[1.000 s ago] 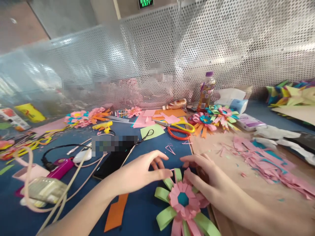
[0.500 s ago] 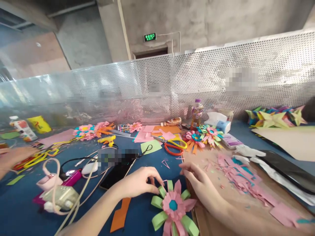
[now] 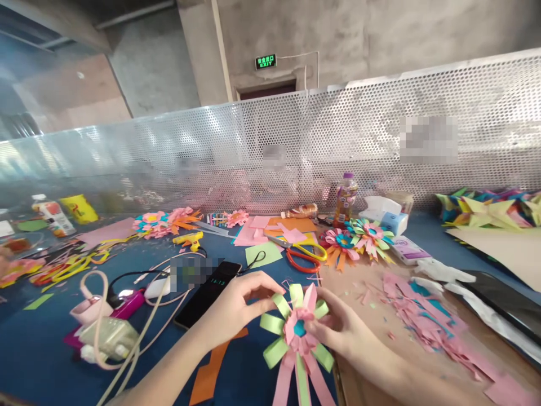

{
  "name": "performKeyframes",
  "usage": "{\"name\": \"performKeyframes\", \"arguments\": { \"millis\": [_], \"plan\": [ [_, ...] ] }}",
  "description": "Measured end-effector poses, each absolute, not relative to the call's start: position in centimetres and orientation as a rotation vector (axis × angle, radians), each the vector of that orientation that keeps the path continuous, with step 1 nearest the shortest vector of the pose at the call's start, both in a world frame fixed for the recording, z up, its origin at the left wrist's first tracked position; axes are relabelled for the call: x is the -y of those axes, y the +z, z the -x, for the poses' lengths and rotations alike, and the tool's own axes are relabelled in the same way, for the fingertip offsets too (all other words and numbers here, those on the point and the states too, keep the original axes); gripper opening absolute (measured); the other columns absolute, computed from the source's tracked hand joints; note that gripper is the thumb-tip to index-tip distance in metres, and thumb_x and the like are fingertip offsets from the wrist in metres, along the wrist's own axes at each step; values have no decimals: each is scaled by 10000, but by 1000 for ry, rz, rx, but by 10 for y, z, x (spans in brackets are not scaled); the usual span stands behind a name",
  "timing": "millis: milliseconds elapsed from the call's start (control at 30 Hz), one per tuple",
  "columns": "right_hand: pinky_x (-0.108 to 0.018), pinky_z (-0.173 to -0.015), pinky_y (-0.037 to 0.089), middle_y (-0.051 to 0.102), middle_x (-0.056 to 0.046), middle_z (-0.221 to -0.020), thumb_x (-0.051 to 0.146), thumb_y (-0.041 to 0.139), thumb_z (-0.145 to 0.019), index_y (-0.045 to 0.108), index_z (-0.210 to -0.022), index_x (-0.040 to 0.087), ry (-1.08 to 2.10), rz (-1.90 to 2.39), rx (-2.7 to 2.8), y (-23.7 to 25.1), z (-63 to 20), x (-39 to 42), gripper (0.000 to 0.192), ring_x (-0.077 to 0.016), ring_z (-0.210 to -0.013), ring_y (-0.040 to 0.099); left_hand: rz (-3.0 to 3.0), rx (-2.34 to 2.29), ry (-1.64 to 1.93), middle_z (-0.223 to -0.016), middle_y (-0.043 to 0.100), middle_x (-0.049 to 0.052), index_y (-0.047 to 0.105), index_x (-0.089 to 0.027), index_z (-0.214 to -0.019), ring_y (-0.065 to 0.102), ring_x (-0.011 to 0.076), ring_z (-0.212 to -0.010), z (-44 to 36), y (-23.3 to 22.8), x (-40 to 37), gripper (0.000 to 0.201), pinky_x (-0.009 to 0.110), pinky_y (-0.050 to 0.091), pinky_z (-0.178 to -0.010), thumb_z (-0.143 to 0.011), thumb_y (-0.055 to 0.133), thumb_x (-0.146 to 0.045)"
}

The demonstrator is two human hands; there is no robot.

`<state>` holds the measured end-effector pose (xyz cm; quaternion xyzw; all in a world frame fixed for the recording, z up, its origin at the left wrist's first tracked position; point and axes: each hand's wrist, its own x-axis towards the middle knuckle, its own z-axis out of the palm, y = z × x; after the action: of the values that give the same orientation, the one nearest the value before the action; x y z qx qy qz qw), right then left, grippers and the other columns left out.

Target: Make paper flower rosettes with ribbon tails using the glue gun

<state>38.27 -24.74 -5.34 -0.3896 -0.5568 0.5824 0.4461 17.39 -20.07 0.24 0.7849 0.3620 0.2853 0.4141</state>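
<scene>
Paper flower [image 3: 298, 335] held above blue table [image 3: 42, 361]. Left hand [image 3: 236, 307] fingers pinching a green loop. Right hand [image 3: 338, 327] fingers clamped on pink petals.

We see a matt paper flower [image 3: 298, 338] of pink and green looped strips, a glossy black glass-faced phone [image 3: 207, 293], perforated shiny metal screen [image 3: 363, 141], smooth plastic-handled scissors [image 3: 304, 254], and a matt brown cardboard sheet [image 3: 380, 361].

Near the table's [image 3: 38, 361] front edge, between left hand [image 3: 236, 307] and right hand [image 3: 342, 327]: paper flower [image 3: 298, 335]. Just left of the left hand, a phone [image 3: 207, 293]. Behind, mid-table, scissors [image 3: 302, 254]; farther back, toward the rear edge, a bottle [image 3: 345, 200]. Right of the flower, paper scraps [image 3: 422, 316].
</scene>
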Motion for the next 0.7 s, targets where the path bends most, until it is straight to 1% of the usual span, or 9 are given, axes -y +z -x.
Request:
{"name": "performKeyframes", "arguments": {
  "millis": [100,167,233,300,367,433,500,600,700],
  "plan": [
    [-307,-665,531,673,-37,-862,440,676,-733,554,-1029,187,1448,941,1367,-51,-380,244,408,-196,-749,659,-2049,-825,761,-939,623,13,656,-216,-913,591,124,-847,-172,9,206,102,245,473,-782,-831,599,-237],
    [-323,-688,532,664,-45,-859,416,658,-754,587,-915,183,1308,975,1420,-47,-382,243,292,-202,-791,651,-2037,-800,748,-1000,629,19,653,-237,-970,597,135,-909,-167,12,208,142,256,473,-832,-845,584,-232],
    [-331,-706,521,645,-48,-879,351,631,-788,603,-856,193,1024,1018,1543,-39,-388,243,174,-202,-851,626,-1972,-765,738,-1113,616,36,605,-262,-1102,584,161,-1014,-161,14,209,237,289,459,-907,-874,542,-244],
    [-325,-701,501,630,-37,-869,240,605,-804,601,-841,214,652,966,1692,-30,-396,244,45,-185,-853,595,-1911,-697,760,-1236,566,60,494,-278,-1252,536,204,-1128,-157,15,210,395,342,429,-977,-863,558,-283],
    [-331,-700,477,631,-16,-822,117,575,-782,573,-881,236,347,833,1799,-21,-402,246,155,-167,-796,577,-1929,-669,807,-1302,521,64,402,-292,-1323,488,245,-1194,-159,13,212,646,379,395,-1021,-749,696,-331],
    [-349,-718,454,647,0,-803,38,551,-739,536,-920,243,175,705,1866,-17,-405,249,274,-162,-755,577,-2016,-721,824,-1304,521,46,409,-307,-1304,467,261,-1214,-166,10,215,819,379,371,-1044,-593,816,-323],
    [-365,-747,437,658,4,-823,9,545,-709,514,-947,240,122,651,1915,-18,-405,252,333,-165,-758,587,-2094,-776,822,-1219,580,32,479,-289,-1220,521,235,-1153,-177,6,219,710,348,398,-1013,-594,815,-298],
    [-371,-771,435,637,-6,-874,13,549,-713,491,-991,239,143,684,1959,-27,-404,253,363,-175,-819,579,-2117,-742,839,-1033,646,20,554,-239,-1073,611,163,-957,-190,0,222,331,277,475,-871,-761,664,-222],
    [-415,-817,446,555,-74,-1046,109,638,-709,432,-1152,223,108,821,1898,-38,-406,252,502,-239,-1011,521,-2109,-751,905,-967,646,9,574,-223,-999,614,133,-889,-194,-6,221,252,241,482,-804,-782,570,-97]
  ]
}}
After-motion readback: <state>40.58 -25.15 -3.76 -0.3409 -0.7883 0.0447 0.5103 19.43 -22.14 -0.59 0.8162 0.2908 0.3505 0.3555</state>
